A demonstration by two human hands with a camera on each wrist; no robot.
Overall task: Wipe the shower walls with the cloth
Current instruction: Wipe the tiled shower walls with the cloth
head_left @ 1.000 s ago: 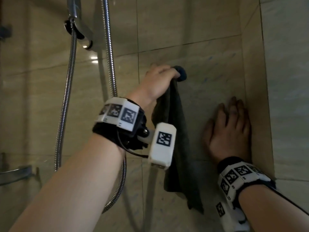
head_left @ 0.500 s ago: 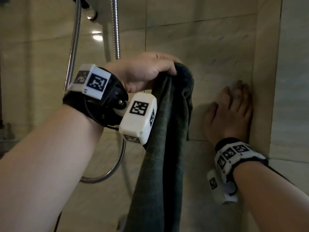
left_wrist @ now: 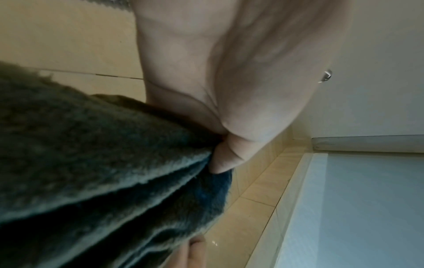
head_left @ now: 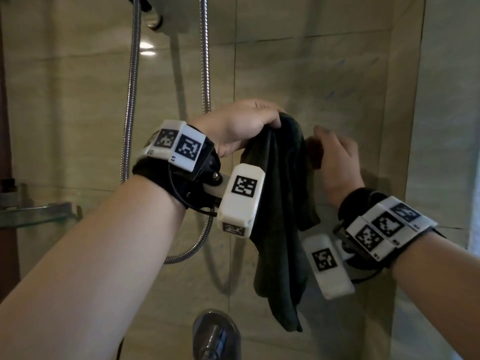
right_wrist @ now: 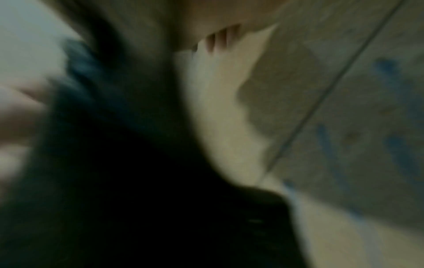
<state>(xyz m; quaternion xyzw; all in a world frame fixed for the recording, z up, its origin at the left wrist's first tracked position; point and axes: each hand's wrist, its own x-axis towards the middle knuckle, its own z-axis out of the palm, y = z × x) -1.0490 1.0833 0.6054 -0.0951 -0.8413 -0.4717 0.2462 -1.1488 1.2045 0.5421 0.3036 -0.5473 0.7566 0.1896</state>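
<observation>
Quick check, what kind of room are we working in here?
Almost certainly a shower stall: glossy tiled walls, a metal shower hose hanging down, and a chrome tap at the bottom.

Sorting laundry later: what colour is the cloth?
Dark grey-green cloth; shows best in the head view.

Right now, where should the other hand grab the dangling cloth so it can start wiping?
Probably the free upper edge on the right side, just below where the left hand pinches the bunched top. The cloth hangs in long folds from that one pinch, so it is limp lower down. The right hand is already beside that edge, so coming in from the right and spreading the cloth flat looks easiest.
</observation>
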